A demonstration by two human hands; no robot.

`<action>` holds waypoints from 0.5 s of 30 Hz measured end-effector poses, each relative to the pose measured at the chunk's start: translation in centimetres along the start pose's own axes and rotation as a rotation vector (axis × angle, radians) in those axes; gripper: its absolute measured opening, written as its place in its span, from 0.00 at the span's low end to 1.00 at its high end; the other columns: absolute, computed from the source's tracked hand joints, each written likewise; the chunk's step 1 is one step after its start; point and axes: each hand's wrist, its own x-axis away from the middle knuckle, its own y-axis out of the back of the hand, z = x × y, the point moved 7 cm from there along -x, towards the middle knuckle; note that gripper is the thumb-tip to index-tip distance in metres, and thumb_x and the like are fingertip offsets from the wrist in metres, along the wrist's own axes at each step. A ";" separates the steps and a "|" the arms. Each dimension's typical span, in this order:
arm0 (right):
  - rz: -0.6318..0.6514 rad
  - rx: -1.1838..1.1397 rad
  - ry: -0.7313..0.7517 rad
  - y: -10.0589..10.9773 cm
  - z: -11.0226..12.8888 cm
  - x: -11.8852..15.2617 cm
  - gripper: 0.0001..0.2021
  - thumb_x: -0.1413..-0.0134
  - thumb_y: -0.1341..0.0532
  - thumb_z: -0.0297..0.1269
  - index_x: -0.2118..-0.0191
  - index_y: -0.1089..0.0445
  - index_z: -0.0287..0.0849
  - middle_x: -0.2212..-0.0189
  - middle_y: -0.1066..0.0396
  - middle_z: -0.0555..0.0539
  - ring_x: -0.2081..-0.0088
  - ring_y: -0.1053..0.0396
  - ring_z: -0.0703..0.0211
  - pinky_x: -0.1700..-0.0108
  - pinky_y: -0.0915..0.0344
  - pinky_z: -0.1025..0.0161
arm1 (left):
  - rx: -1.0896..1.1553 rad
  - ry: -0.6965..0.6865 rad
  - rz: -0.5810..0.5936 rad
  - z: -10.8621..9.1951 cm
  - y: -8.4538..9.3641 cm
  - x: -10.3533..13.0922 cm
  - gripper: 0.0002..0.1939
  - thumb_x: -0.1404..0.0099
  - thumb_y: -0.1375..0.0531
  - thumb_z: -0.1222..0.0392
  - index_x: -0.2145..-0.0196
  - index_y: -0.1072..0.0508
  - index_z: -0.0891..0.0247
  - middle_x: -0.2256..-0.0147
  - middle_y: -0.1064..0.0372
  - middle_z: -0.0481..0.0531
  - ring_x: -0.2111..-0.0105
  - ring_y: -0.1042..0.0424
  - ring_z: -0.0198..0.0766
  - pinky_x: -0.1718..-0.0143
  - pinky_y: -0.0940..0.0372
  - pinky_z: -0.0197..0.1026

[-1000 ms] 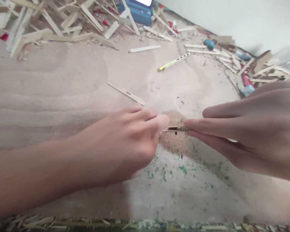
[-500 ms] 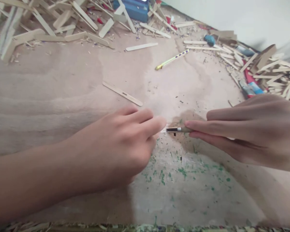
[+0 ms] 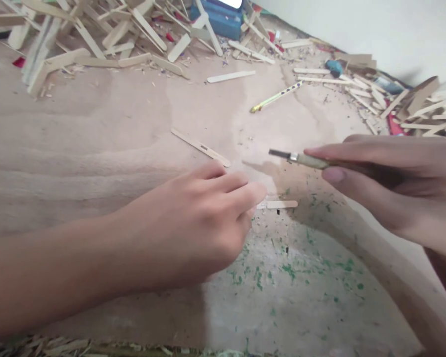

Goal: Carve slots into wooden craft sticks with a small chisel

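My left hand point(image 3: 215, 218) presses a wooden craft stick point(image 3: 282, 204) down on the board with curled fingers. The stick's right end sticks out past my fingertips, with a cut mark close to them; its left part is hidden under the hand. In my right hand point(image 3: 386, 183) is a craft knife point(image 3: 310, 160), pinched between thumb and fingers. Its dark blade points left, raised above the stick and apart from it. Just beyond my left hand lies a slotted craft stick point(image 3: 201, 147) with a small rectangular hole in its middle.
A yellow pencil-like stick with dark dots point(image 3: 277, 96) and a plain craft stick point(image 3: 231, 77) lie farther back. Piles of sticks point(image 3: 134, 29) and a blue box point(image 3: 223, 20) line the far edge. More sticks point(image 3: 419, 111) heap at the right. Green specks mark the board.
My right hand has lifted the knife up and off the craft stick, uncovering the stick's right end. My left hand keeps its hold. The whole view has shifted slightly.
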 end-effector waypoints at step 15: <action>-0.319 -0.553 -0.299 -3.3 -0.7 -0.3 0.04 0.32 0.29 0.35 0.54 0.16 0.48 0.72 0.24 0.53 0.74 0.28 0.63 0.76 0.35 0.64 | 0.097 0.049 0.015 0.1 0.5 -0.4 0.19 0.20 0.45 0.75 0.67 0.21 0.65 0.67 0.27 0.51 0.66 0.29 0.42 0.59 0.34 0.50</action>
